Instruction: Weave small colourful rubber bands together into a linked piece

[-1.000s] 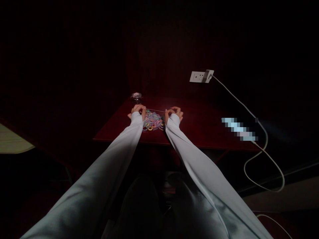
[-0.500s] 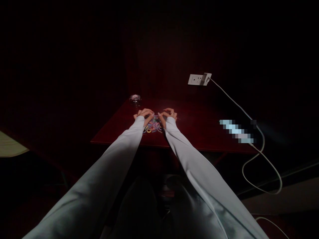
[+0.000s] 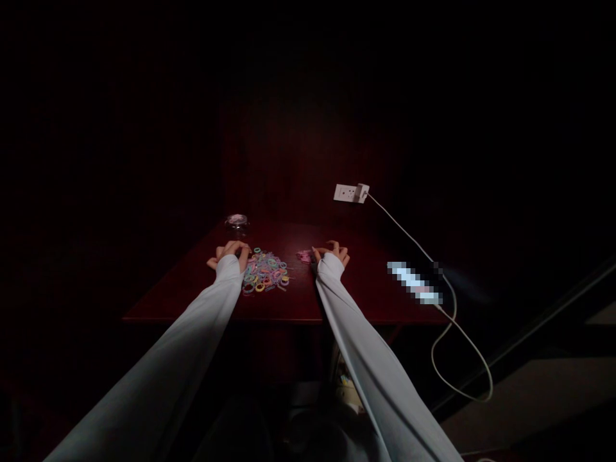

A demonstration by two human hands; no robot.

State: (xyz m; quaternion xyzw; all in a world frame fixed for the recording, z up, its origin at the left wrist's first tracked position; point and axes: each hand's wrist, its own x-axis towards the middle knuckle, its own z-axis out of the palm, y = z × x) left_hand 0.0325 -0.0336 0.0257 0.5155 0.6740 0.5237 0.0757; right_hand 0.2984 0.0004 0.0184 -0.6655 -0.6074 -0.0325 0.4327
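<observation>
Small coloured hair ties (image 3: 267, 273) lie in a loose pile on the dark red table (image 3: 192, 301). My left hand (image 3: 231, 253) is at the pile's left edge, fingers loosely bent and slightly apart, with nothing visible in them. A smaller cluster of pink hair ties (image 3: 304, 256) lies to the right of the pile, apart from it. Beside that cluster is my right hand (image 3: 333, 253), its thumb towards the pink ties and its fingers bent but apart. Whether the thumb touches them is too small to tell.
A clear jar with pinkish contents (image 3: 237, 222) stands at the back left. On the right lies a pixelated, bright phone-like object (image 3: 414, 282), with a white cable (image 3: 414, 240) running to a charger in the wall socket (image 3: 347, 193). The surroundings are very dark.
My hands have moved apart from above the pile to either side, uncovering the hair ties and the pink cluster. The camera view has shifted, so the table and socket appear lower and further left.
</observation>
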